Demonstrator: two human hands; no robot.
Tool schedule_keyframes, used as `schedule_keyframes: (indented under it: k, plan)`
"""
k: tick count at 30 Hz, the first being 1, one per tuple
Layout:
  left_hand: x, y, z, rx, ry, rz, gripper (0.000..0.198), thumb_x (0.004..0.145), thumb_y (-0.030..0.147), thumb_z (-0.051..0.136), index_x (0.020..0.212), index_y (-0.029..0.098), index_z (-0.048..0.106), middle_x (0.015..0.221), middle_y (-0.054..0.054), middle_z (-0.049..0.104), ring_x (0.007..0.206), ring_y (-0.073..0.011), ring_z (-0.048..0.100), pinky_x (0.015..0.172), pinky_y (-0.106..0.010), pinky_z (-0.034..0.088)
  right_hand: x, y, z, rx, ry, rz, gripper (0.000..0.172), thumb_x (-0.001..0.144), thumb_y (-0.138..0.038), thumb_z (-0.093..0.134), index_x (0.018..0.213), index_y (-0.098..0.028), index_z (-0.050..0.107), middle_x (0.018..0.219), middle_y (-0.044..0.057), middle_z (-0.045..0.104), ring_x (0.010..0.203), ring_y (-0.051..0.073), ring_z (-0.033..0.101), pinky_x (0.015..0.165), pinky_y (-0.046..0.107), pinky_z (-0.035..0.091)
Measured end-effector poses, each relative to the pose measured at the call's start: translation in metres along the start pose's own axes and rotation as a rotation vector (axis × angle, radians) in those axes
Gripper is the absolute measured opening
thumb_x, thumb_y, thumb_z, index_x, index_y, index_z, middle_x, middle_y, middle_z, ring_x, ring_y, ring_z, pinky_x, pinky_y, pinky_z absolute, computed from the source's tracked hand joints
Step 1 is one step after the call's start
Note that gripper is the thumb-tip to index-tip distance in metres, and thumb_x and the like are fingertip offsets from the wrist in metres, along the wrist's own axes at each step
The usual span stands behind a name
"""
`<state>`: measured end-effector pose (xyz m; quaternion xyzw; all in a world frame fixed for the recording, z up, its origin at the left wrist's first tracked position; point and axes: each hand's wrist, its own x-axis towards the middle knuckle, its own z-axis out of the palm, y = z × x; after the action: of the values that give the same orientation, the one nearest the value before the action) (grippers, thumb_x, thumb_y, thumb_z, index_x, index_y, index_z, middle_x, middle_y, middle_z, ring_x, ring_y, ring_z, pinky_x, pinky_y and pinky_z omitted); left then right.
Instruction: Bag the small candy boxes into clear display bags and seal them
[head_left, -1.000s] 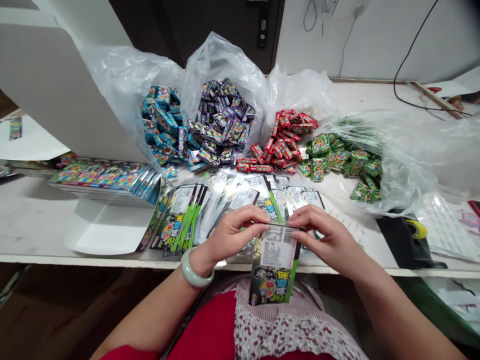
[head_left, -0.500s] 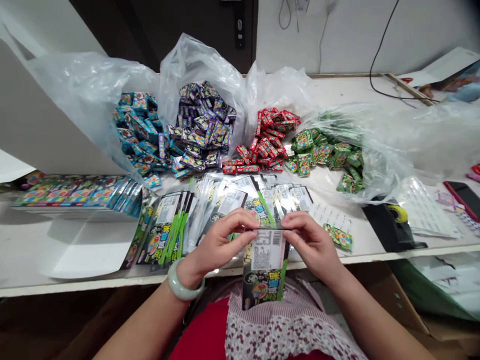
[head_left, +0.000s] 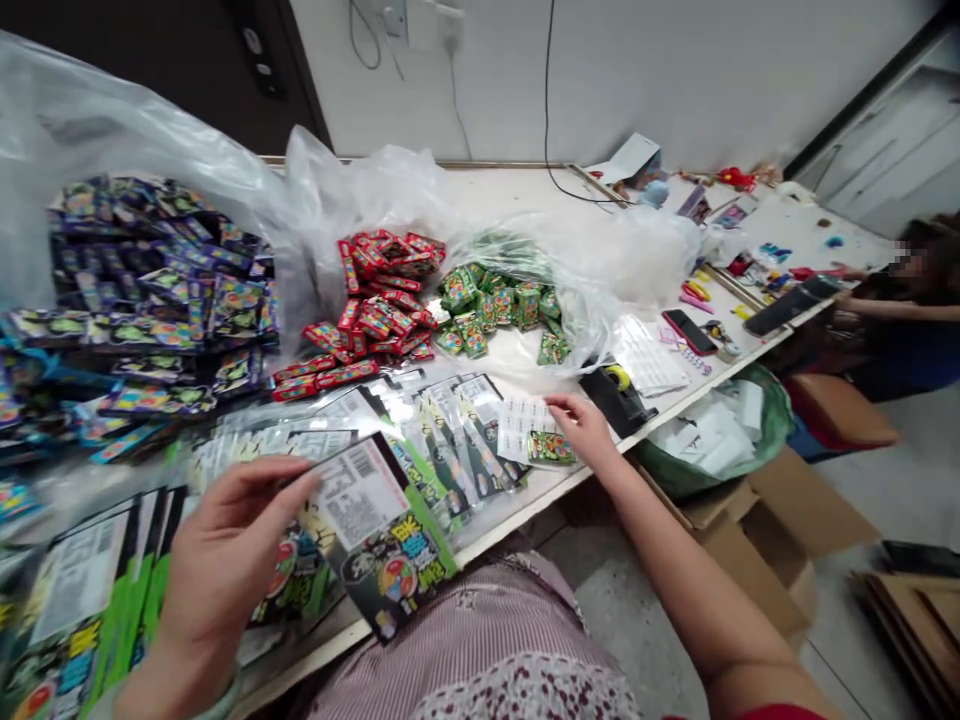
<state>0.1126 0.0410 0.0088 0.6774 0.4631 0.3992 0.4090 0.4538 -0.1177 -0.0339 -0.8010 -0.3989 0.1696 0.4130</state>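
Head view: hands well apart. Left hand (head_left: 225, 565) pinches pouch (head_left: 386, 545) by its top-left corner, thumb on top; pouch tilts over the front edge of the table (head_left: 502, 205). Right arm reaches forward, fingertips of right hand (head_left: 589, 430) at the label sheet's (head_left: 516, 420) far edge, green packet (head_left: 550, 447) on it. Can't tell if they grip. Advice: light corner pinch, pouch flat; touch sheet only at edge, avoid creasing.
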Motion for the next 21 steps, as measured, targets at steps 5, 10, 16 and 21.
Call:
schedule_keyframes:
  k: [5, 10, 16, 21]
  plan:
    - [-0.014, 0.001, 0.011, -0.087, -0.241, -0.01, 0.011, 0.078, 0.036, 0.072, 0.082, 0.027, 0.067, 0.087, 0.004, 0.065, 0.084, -0.016, 0.061, 0.075, -0.027, 0.053, 0.021, 0.055, -0.03, -0.186, 0.013, 0.095, 0.019, 0.079, -0.02, 0.055, 0.09, -0.016, 0.071, 0.096, 0.009, 0.064, 0.09, 0.022, 0.06, 0.09, 0.037, 0.044]
    - [-0.013, 0.007, 0.01, -0.096, -0.262, 0.005, 0.01, 0.077, 0.036, 0.074, 0.082, 0.03, 0.067, 0.09, 0.004, 0.065, 0.088, -0.0184, 0.061, 0.078, -0.029, 0.054, 0.028, 0.066, -0.027, -0.271, -0.08, 0.153, 0.01, 0.074, -0.017, 0.063, 0.081, -0.015, 0.07, 0.08, 0.004, 0.062, 0.073, 0.017, 0.058, 0.073, 0.029, 0.045]
    - [-0.014, 0.006, 0.012, -0.104, -0.307, 0.026, 0.007, 0.082, 0.033, 0.07, 0.085, 0.029, 0.066, 0.091, 0.004, 0.065, 0.087, -0.017, 0.061, 0.076, -0.028, 0.054, 0.013, 0.057, -0.026, -0.325, -0.076, 0.099, 0.004, 0.074, -0.016, 0.062, 0.075, -0.016, 0.066, 0.087, 0.005, 0.059, 0.082, 0.019, 0.056, 0.079, 0.03, 0.042]
    - [-0.016, 0.009, 0.021, -0.205, -0.325, 0.111, 0.013, 0.081, 0.033, 0.07, 0.086, 0.024, 0.063, 0.092, -0.001, 0.066, 0.092, -0.0186, 0.063, 0.081, -0.03, 0.054, -0.018, 0.046, -0.047, -0.292, -0.103, 0.009, 0.006, 0.074, -0.021, 0.064, 0.069, -0.018, 0.064, 0.083, 0.005, 0.061, 0.088, 0.022, 0.057, 0.087, 0.036, 0.042]
